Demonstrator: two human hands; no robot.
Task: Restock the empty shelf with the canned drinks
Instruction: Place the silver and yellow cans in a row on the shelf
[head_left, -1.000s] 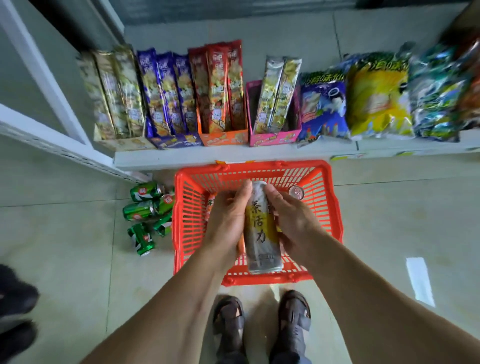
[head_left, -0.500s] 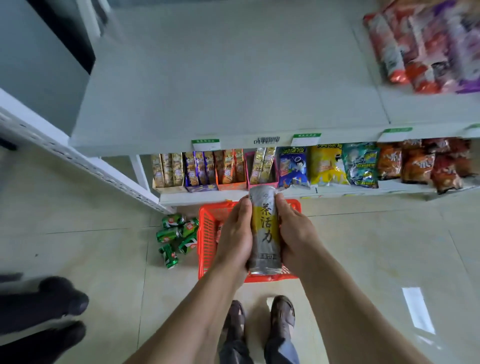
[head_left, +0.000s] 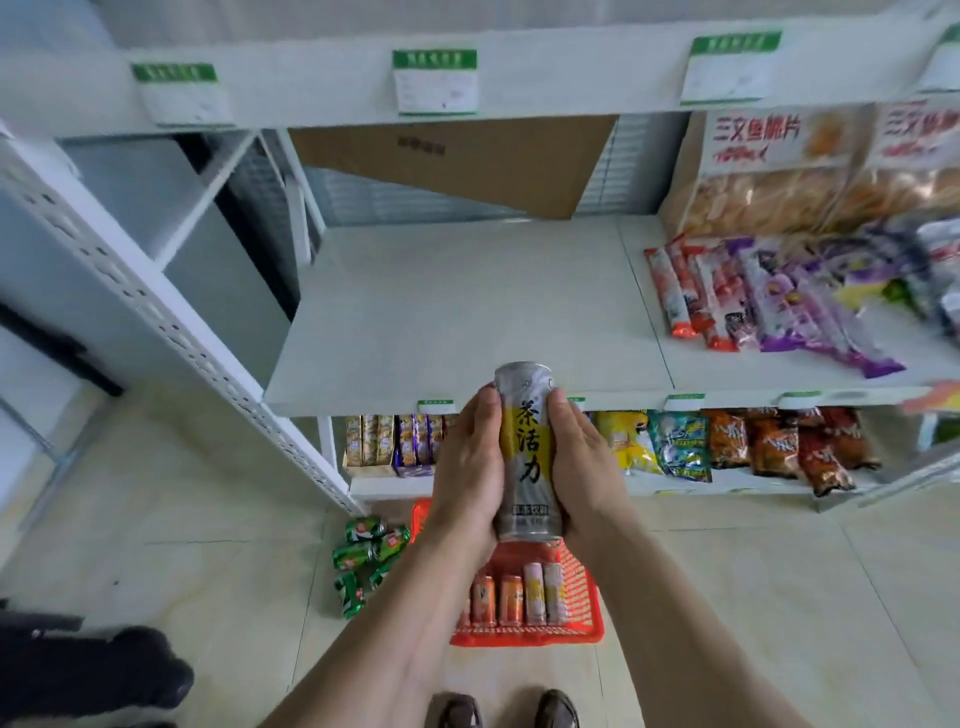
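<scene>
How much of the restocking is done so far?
Nothing looks shelved yet: the bare shelf holds no cans. In hand: the left hand and right hand hold one tall can in front of its edge. Left: that can, the cans in the red basket and perhaps the green cans on the floor.

Can (head_left: 525, 452) now up at shelf (head_left: 467, 312)

- Tall silver can (head_left: 527, 452), yellow band, black Chinese characters down its side; held upright in the air, just before the shelf's front edge
- Shelf (head_left: 457, 317): pale grey board, its left bay bare
- Red basket (head_left: 524, 636) stood on the floor below, several orange and pale cans (head_left: 514, 597) standing inside
- Green cans (head_left: 366, 558) lay heaped on the floor just left of the basket
</scene>
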